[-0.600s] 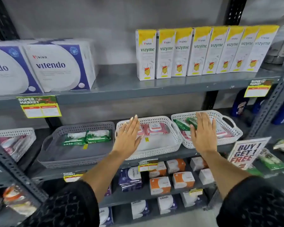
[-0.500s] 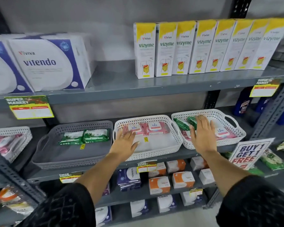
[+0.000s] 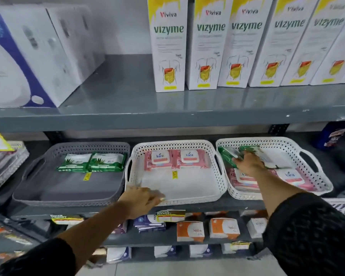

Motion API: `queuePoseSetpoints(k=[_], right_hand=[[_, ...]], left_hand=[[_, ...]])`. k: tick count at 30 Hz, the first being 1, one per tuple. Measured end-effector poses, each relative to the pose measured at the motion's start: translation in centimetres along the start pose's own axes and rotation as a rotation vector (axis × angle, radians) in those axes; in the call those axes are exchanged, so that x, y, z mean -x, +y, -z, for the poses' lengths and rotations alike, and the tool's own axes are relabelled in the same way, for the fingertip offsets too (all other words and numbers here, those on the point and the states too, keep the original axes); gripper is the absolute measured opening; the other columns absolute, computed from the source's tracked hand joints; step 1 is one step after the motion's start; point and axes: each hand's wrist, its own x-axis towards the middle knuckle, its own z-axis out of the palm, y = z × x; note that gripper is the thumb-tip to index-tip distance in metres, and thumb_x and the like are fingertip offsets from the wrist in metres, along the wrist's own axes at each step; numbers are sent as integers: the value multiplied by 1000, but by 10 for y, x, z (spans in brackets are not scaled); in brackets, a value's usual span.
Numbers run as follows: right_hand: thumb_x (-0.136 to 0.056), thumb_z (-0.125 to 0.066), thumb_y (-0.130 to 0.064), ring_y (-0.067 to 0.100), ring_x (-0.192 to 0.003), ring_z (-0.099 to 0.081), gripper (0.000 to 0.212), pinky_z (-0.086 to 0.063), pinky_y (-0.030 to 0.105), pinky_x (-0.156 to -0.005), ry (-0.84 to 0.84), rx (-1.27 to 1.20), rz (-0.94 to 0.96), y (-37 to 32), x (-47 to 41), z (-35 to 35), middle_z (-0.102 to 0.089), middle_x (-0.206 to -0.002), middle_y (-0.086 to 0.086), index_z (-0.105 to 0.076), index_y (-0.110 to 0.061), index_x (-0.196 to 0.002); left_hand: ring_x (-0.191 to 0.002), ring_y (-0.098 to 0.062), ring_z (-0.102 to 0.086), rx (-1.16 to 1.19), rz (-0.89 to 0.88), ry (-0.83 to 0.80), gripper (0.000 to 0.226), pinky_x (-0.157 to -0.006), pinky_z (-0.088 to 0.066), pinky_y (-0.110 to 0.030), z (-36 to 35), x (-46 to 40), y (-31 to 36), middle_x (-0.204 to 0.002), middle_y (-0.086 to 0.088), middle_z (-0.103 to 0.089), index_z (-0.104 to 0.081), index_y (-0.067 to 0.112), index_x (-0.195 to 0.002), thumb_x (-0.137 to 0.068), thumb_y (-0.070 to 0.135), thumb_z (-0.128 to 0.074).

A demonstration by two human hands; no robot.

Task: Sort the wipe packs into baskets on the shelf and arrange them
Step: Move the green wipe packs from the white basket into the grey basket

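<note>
Right hand point(image 3: 249, 163) fingers pinch a green wipe pack point(image 3: 247, 151) in the right white basket point(image 3: 315, 156). Left hand point(image 3: 141, 202) fingers curl over the middle white basket point(image 3: 217, 193) front rim.

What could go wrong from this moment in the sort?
The right hand closes on overlapping green packs in the right basket; it may lift two or drop one. The pink packs beneath might shift. The left hand, on the middle basket, may nudge it.

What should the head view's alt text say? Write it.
A person's right hand grips a green wipe pack in the mixed right white basket, left hand on the middle white basket of pink Kara packs; a grey basket holds green packs.
</note>
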Motion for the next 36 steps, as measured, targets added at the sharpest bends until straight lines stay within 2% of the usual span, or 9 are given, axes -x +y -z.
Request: queuePoseSetpoints(k=[5,10,13,15,19,22,29,33,36], right_hand=[[-85,-70,-34,22,-79,-64,53,-56,32,-65,-164,-45,21,0,-26,4,-62,-95,9,-50,-10,-128],[-72,-82,-38,31,-101,-58,62,-51,44,-89,-206,-26,-18,-8,-37,6,-56,-108,12,-44,-11,-114],[-72,-82,-37,33,-103,-59,72,-51,44,-91,-114,-85,-3,-8,-33,-1,-58,-116,16,-43,-10,-127],[-75,-79,-40,26,-88,-64,63,-54,35,-78,-4,-97,-7,-7,-22,-6,-64,-103,9,-50,-10,-123],[-74,-76,-50,17,-61,-58,51,-49,26,-53,245,-119,-42,-8,-3,-7,-62,-77,0,-54,-18,-108],[-67,-76,-61,27,-79,-61,68,-53,36,-70,384,-25,58,-19,11,-7,-63,-89,4,-52,-20,-115],[-69,-69,-47,33,-100,-58,70,-40,47,-93,613,71,252,-75,46,-9,-63,-109,14,-50,-13,-128],[-67,-72,-45,32,-105,-57,73,-34,47,-94,566,76,387,-122,76,-19,-62,-115,13,-50,-16,-131],[-66,-71,-45,33,-110,-55,77,-34,47,-97,470,141,494,-156,96,-33,-59,-121,11,-47,-20,-135]], left_hand=[[-119,-16,-53,-12,64,-57,49,-105,-36,-52,6,-3,7,-138,11,-52,-44,36,-136,-96,58,-24],[-110,-14,-58,-22,63,2,52,-102,-40,-48,6,-3,10,-130,12,-57,-47,37,-132,-94,61,-21],[-78,-9,-63,-103,53,103,80,-81,-52,-32,-6,-4,3,-97,11,-65,-64,30,-101,-86,75,0],[-62,-7,-57,-134,56,137,92,-66,-49,-26,-18,-7,-4,-75,6,-59,-59,25,-82,-77,79,15],[-58,-9,-56,-143,29,170,89,-60,-43,-25,-20,-10,-7,-70,3,-59,-54,22,-73,-76,79,15],[-58,-11,-57,-150,13,173,90,-67,-49,-30,-16,-7,-8,-68,2,-59,-58,19,-73,-79,77,10],[-65,-21,-60,-138,-141,155,63,-67,-51,-34,-7,-4,-12,-73,-7,-62,-50,13,-77,-96,61,-13],[-82,-28,-66,-185,-261,154,48,-76,-54,-42,-3,2,-22,-94,-12,-69,-50,25,-111,-99,55,-14],[-90,-30,-63,-159,-272,141,45,-82,-49,-40,0,16,-33,-102,-12,-67,-53,20,-115,-101,48,-20]])
